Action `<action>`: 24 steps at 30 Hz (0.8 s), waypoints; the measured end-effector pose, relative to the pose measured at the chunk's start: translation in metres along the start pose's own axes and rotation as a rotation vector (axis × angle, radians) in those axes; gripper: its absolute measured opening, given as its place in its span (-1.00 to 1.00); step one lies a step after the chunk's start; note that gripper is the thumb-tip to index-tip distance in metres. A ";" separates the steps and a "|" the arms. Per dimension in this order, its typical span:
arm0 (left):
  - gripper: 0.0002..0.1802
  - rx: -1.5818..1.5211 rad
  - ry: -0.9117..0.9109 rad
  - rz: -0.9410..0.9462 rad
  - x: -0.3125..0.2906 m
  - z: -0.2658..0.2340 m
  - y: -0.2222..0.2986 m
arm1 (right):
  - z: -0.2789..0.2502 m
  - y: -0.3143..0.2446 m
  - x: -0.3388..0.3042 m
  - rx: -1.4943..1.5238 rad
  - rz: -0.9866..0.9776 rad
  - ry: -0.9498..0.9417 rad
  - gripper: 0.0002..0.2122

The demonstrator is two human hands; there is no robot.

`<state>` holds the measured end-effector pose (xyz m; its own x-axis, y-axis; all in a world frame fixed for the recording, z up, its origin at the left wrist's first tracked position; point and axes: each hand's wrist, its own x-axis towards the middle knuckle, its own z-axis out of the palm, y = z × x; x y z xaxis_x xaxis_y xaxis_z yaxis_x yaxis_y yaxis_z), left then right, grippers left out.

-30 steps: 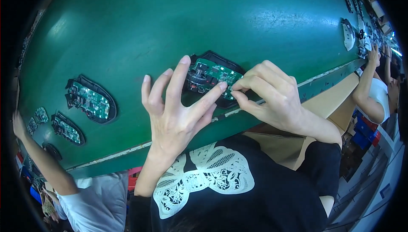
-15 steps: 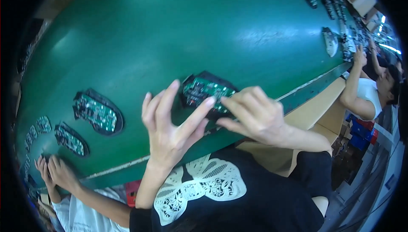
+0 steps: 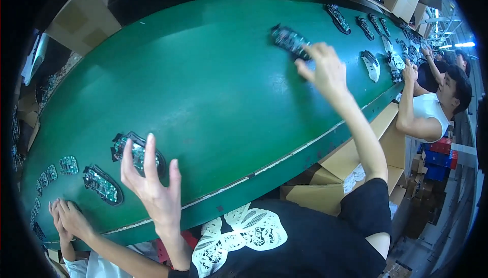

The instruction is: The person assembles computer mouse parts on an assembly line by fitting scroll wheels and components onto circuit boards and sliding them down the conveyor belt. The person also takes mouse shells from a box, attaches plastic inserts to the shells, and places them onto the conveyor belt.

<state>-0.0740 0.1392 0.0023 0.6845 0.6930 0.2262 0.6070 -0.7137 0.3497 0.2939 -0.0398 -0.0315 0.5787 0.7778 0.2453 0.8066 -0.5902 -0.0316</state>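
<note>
From the right hand (image 3: 328, 70), leftward, juts a circuit-board assembly (image 3: 288, 39).

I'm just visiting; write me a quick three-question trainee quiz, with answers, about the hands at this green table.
1. Which reaches farther out over the green table: the person's left hand or right hand?
2. True or false: the left hand is balled into a fist.
3. What is nearest the right hand? a) a white shell; b) a circuit board in a black shell; c) a cardboard box.

Key: 1. the right hand; 2. false, it is spread open; 3. b.
</note>
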 end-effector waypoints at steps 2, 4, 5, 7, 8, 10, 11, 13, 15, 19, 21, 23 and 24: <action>-0.09 0.072 -0.083 -0.087 0.001 -0.010 -0.005 | 0.014 0.038 0.029 -0.056 0.077 0.058 -0.64; 0.03 0.122 -0.133 -0.135 -0.007 -0.019 -0.017 | 0.027 0.064 0.051 -0.089 0.137 0.072 -0.65; 0.04 0.121 -0.165 -0.189 -0.012 -0.024 -0.020 | 0.031 0.068 0.057 -0.093 0.146 0.074 -0.66; 0.03 0.076 -0.236 -0.255 -0.018 -0.032 -0.026 | 0.036 0.076 0.062 -0.092 0.135 0.081 -0.66; 0.02 0.096 -0.271 -0.247 -0.021 -0.034 -0.029 | 0.038 0.075 0.062 -0.087 0.130 0.072 -0.66; -0.03 0.111 -0.292 -0.242 -0.023 -0.036 -0.030 | 0.039 0.074 0.064 -0.053 0.139 0.062 -0.66; -0.12 0.094 -0.257 -0.212 -0.022 -0.036 -0.030 | 0.035 0.073 0.065 -0.031 0.154 0.050 -0.66; -0.22 0.085 -0.228 -0.153 -0.021 -0.029 -0.032 | 0.023 0.073 0.066 -0.023 0.135 0.037 -0.68; -0.28 0.107 -0.187 -0.066 -0.015 -0.019 -0.024 | 0.012 0.066 0.070 -0.237 0.115 -0.067 -0.70; -0.28 0.114 -0.179 0.039 -0.006 0.000 -0.006 | -0.038 -0.017 0.110 0.280 -0.112 -0.021 -0.72; -0.29 0.091 -0.172 0.121 -0.003 0.006 0.005 | -0.044 -0.071 0.143 0.403 -0.250 0.024 -0.74; -0.29 0.052 -0.195 0.159 0.000 0.011 0.018 | -0.038 -0.118 0.182 0.413 -0.307 0.079 -0.79; -0.28 0.016 -0.203 0.171 0.001 0.007 0.022 | -0.031 -0.140 0.202 0.347 -0.346 0.145 -0.79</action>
<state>-0.0577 0.1235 0.0038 0.8436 0.5288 0.0932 0.4809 -0.8212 0.3072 0.2946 0.1932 0.0531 0.2680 0.8622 0.4298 0.9547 -0.1779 -0.2384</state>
